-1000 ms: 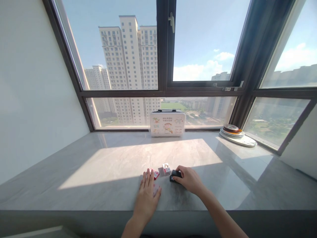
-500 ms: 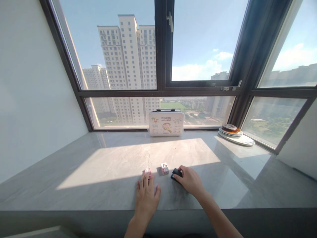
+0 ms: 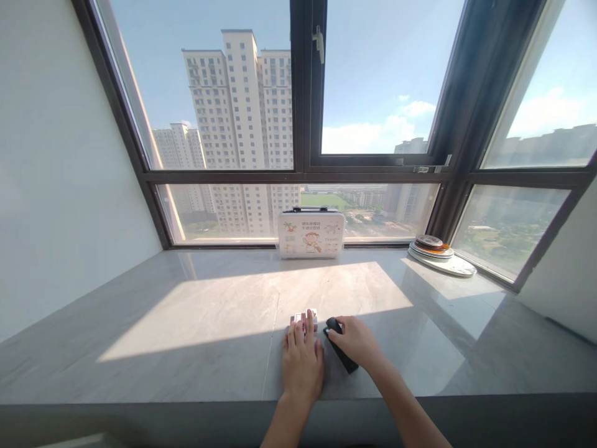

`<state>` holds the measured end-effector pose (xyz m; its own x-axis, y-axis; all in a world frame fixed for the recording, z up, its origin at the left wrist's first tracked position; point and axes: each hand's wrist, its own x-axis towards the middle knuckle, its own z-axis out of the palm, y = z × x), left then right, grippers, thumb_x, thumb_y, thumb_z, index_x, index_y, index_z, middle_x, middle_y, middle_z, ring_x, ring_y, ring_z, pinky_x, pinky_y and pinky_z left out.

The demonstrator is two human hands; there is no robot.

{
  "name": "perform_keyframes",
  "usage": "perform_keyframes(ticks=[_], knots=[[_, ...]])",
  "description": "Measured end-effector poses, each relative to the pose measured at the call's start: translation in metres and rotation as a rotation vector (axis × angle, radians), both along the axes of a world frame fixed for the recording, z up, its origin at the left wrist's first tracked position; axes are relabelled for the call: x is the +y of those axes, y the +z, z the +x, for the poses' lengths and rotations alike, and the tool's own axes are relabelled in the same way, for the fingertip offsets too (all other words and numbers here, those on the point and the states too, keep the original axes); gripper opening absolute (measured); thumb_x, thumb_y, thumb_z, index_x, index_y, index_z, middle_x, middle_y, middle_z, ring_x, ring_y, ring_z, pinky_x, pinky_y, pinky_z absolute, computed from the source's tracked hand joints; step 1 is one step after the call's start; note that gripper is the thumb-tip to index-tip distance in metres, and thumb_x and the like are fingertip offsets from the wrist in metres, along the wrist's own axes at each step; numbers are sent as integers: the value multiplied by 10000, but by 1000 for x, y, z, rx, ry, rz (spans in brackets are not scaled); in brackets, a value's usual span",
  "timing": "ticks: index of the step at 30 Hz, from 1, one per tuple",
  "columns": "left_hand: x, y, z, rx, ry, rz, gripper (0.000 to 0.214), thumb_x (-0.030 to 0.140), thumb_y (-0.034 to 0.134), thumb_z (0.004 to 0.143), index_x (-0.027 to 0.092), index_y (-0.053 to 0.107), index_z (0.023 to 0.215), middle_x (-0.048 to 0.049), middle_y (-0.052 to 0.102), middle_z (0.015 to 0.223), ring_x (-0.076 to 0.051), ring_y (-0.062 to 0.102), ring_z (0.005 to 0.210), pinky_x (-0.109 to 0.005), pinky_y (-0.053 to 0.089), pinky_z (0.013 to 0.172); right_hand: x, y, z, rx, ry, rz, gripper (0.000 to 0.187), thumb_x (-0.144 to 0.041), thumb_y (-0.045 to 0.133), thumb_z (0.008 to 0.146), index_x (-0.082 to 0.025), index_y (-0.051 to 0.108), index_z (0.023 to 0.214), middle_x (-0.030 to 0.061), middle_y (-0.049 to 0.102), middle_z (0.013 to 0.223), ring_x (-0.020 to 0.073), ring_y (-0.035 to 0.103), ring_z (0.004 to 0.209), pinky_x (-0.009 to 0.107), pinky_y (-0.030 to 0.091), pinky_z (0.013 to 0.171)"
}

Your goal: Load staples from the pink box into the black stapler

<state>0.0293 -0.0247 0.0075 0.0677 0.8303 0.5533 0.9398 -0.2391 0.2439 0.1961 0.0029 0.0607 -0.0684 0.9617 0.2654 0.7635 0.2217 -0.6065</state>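
Note:
My left hand (image 3: pixel 302 364) lies palm down with its fingers stretched over two small boxes. A pink-and-white box (image 3: pixel 299 318) is under the fingertips, partly covered. Right beside it is a white printed box (image 3: pixel 314 320), which one finger reaches over. My right hand (image 3: pixel 358 339) is closed around the upper part of a black stapler (image 3: pixel 346 359). The stapler slants on the sill, its far end close to the white box and its near end below my right palm.
Everything stands on a grey marble-patterned window sill (image 3: pixel 186 348). At the back, a white cartoon-printed case (image 3: pixel 311 235) with a dark handle leans near the glass. Stacked plates and a flat oval board (image 3: pixel 448 264) are in the right corner. The sill's front edge is close to me.
My left hand has slid right, and the pink-and-white box has moved with it up against the white box. My right hand stays at the stapler, which now shows more of its length.

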Motion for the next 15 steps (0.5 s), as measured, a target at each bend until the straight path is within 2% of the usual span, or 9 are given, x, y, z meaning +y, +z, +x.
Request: perform_keyframes(ticks=[3,7,9,11,15], knots=[[8,4,16,-17,-3,29,530,275,409,1004,270,387,1534,-134,502,1475,-350,415,1394,-578,387,1116,2,-8,4,142,36,-67,400,-488,609,860,-181,639,605,10,579,541,143,509,544,255,274,530],[9,3,10,-26,-34,66,451,252,388,1022,269,463,1466,-123,495,1467,-323,406,1402,-555,394,1123,0,-26,-3,408,101,-200,501,-632,492,923,-177,687,846,-15,547,551,134,495,477,236,310,472],[5,1,-3,-21,-39,69,446,236,380,1025,265,458,1464,-122,481,1474,-313,399,1413,-540,401,1124,-2,-32,-15,509,169,-291,539,-675,455,930,-186,675,987,-41,503,539,124,458,419,229,306,423],[3,-1,-21,-11,-52,70,442,225,381,1025,266,453,1459,-114,483,1467,-308,402,1413,-531,412,1118,-4,-35,-33,553,241,-350,560,-695,444,929,-189,659,1035,-51,483,540,119,441,391,226,306,394],[7,-3,-72,21,-74,76,421,211,367,1023,257,464,1430,-99,538,1393,-292,461,1355,-514,438,1090,-1,-33,-83,522,277,-285,520,-654,440,955,-190,673,984,-25,542,569,128,498,443,230,354,451]])
